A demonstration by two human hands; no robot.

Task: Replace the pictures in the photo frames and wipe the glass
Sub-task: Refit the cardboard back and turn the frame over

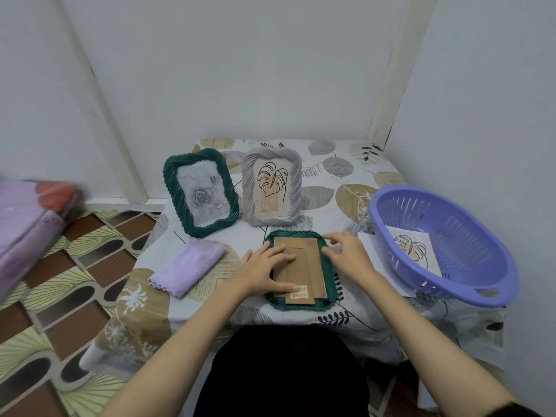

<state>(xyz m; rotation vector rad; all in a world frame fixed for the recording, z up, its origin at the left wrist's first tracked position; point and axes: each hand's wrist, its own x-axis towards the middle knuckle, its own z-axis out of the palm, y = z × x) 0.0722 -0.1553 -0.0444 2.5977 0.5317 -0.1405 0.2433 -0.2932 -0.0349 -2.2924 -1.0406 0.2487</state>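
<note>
While lying face down: green frame (329, 291) is exposing its brown backing (301, 267) near the table (346, 176) front edge.
Left hand (264, 270): fingers flat, holding nothing, pressing the backing, likely steadying it.
Right hand (346, 254): fingers loosely spread, working at the frame's right edge, likely at a clip.
Standing frames: dark green frame (201, 192) and grey frame (272, 188) are waiting behind.
Cloth (186, 266): lying left, ready for wiping.
Basket (469, 284): holding a leaf picture (413, 248).

Three photo frames (201, 192), one lilac cloth (187, 267), one purple basket (445, 242), and two hands (264, 267).
</note>
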